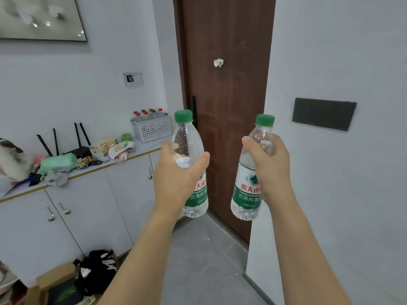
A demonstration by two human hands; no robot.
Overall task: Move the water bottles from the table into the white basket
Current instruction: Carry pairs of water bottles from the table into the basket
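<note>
The person holds one green-capped water bottle in each hand, both upright in the air in front of a brown door [226,106]. The left hand [176,170] wraps its grip around the left bottle [189,155] at the shoulder, above the label; the right hand [268,166] closes likewise around the right bottle [248,190]. The white basket [154,129] stands well apart, at the far end of the table [141,147], already holding several capped bottles. Both bottles look full, so probably fairly heavy, with smooth thin plastic that may flex under squeeze. A hold around the ribbed shoulder seems secure for lowering them in.
</note>
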